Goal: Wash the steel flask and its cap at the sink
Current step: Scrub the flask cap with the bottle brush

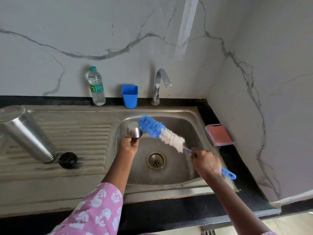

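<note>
The steel flask (27, 133) stands upside down on the ribbed draining board, mouth down. Its black inner stopper (68, 159) lies beside the mouth. Over the sink basin (191, 126) my left hand (129, 145) grips the steel cup-shaped cap (134, 130) by its black rim. My right hand (205, 162) holds the blue handle of a bottle brush (161, 132) with blue and white bristles. The blue bristle tip touches the cap's side.
A tap (160, 85) stands behind the basin, with no water seen running. A blue plastic cup (129, 96) and a water bottle (96, 86) stand on the black counter behind the sink. A soap box with a pink pad (219, 134) sits to the right. The drain (156, 160) is open.
</note>
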